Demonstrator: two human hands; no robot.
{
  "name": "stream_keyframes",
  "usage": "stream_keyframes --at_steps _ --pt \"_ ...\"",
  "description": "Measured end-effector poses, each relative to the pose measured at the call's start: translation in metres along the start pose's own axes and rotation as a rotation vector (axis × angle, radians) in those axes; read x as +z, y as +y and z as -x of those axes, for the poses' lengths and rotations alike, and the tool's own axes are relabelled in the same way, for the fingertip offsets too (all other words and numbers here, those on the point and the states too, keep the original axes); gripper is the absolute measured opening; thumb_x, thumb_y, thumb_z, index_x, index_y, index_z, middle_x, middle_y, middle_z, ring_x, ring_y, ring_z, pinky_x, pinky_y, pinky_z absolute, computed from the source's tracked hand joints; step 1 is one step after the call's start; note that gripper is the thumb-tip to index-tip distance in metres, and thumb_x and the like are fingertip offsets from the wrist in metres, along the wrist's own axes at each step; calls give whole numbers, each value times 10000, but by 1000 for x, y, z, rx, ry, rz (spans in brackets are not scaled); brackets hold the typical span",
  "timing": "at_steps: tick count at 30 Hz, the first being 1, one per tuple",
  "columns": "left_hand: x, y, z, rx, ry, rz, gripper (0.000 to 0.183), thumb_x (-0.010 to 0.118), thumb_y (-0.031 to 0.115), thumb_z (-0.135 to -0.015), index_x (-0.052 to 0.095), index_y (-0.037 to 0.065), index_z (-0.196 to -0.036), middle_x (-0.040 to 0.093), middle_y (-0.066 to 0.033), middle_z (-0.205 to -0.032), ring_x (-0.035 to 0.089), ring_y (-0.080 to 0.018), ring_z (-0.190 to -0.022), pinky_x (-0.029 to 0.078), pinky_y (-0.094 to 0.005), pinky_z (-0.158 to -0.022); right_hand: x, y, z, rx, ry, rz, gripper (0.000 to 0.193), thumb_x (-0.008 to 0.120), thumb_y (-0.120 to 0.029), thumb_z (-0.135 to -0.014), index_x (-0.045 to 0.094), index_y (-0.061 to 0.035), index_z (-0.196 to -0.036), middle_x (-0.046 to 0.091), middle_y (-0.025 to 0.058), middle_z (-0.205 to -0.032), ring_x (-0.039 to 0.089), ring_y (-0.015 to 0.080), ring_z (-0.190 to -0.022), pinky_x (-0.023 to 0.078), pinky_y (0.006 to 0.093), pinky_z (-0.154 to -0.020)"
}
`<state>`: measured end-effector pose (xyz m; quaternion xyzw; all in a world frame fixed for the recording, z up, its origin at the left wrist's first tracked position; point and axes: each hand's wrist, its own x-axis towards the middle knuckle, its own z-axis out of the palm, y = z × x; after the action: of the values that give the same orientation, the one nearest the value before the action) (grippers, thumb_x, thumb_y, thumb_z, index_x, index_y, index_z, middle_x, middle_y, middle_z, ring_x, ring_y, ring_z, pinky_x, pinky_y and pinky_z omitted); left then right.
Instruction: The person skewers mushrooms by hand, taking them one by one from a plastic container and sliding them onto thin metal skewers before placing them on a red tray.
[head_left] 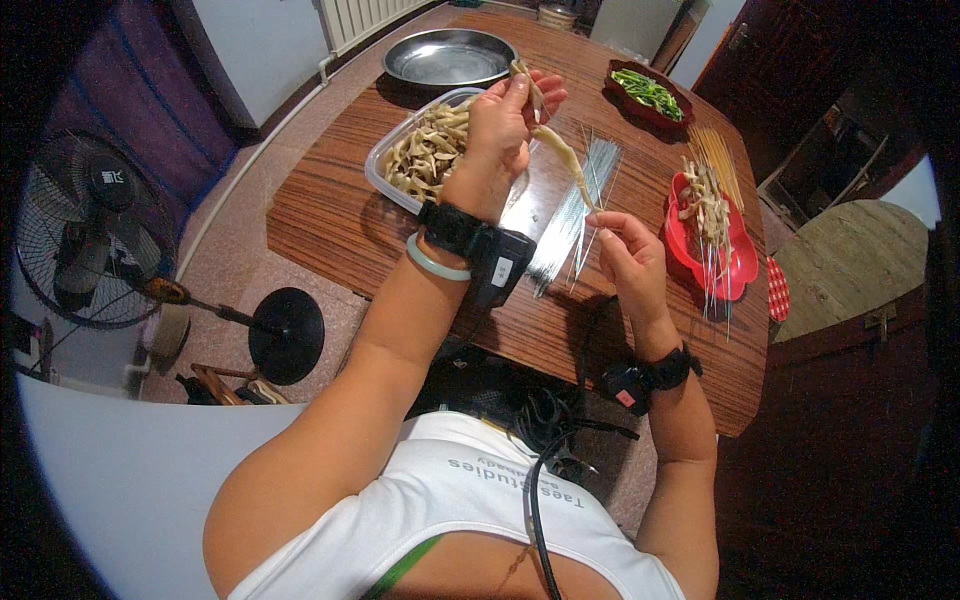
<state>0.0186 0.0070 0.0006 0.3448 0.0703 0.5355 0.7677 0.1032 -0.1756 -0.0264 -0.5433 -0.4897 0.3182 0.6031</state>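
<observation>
My left hand (507,115) is raised over the table beside the tub, its thumb closed on a pale strip of oyster mushroom (533,92) and its other fingers partly spread. A longer mushroom strip (562,152) hangs in a curve from there down to my right hand (635,262). The right thumb and forefinger pinch at its lower end, apparently on a thin metal skewer; the exact grip is too fine to make out. Below lie many loose metal skewers (562,245) in a bundle. A clear plastic tub (376,178) full of mushroom strips (425,150) stands left of my left hand.
Right of my right hand is a red tray (742,262) with skewered mushrooms (706,205). Wooden sticks (718,160) lie behind it. Farther back stand a dark red dish (668,116) of green vegetables and a round metal tray (430,62). A fan (95,230) is at left.
</observation>
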Motion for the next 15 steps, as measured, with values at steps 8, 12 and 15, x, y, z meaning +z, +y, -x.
stream_keyframes --at_steps 8,12,15 --pt "2 0 3 -30 -50 -16 224 408 152 -866 468 -43 -958 557 -181 -936 576 -256 -808 484 -311 -726 -2 1 1 30 12 -72 145 474 -57 -796 554 -11 -908 424 -86 -641 325 -9 -509 239 137 -441" --pt "0 1 2 -54 -52 -7 222 410 154 -866 473 -43 -945 565 -176 -910 577 -251 -803 486 -308 -725 -1 -1 0 31 13 -75 146 476 -54 -794 554 -8 -909 431 -83 -653 329 -8 -514 246 136 -447" --pt "-2 2 3 -71 -44 -10 226 417 159 -863 475 -42 -950 573 -169 -881 577 -247 -799 485 -313 -727 1 0 0 14 16 -68 146 477 -53 -793 555 -9 -908 437 -78 -658 335 -6 -521 254 135 -457"
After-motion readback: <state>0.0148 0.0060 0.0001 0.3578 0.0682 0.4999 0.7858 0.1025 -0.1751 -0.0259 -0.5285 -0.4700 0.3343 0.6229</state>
